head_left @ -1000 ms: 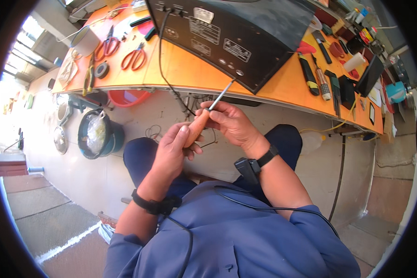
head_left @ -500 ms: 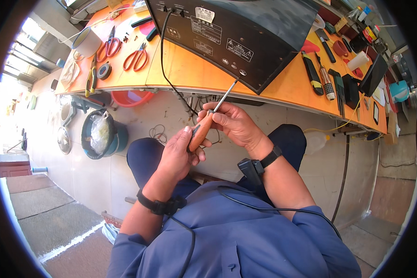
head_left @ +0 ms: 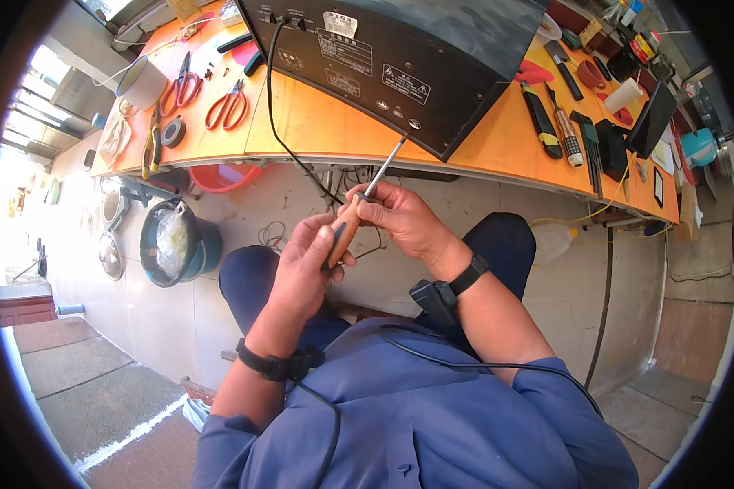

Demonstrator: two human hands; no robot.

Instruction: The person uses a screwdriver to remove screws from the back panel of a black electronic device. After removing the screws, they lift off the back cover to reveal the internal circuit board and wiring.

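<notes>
Held in front of the chest, between the knees and the orange surface: a screwdriver with an orange-brown handle and a slim silvery shaft. Slanted up and to the right, tip ending at the lower edge of a big black device case that lies on the surface (whether the tip touches it cannot be told). Left hand wrapped around the lower handle, fingers curled shut on it, thumb along the side. Right hand closed over the upper handle, fingertips pinching where handle meets shaft. Dark bands on both wrists, a thin black cable running down over the blue shirt.

Below the surface at left, on the floor: a dark round bucket with a crumpled clear plastic bag inside. Just beside it, tucked under the surface edge, a red basin, contents hidden. Farther left, a couple of metal lids or pans leaning near the wall. On the surface at far left, a pale cup, inside not visible.

Also on the surface: two pairs of red-handled scissors, a roll of black tape, and at right a row of hand tools (among them a yellow-and-black one). A black cord dropping from the case over the surface edge.
</notes>
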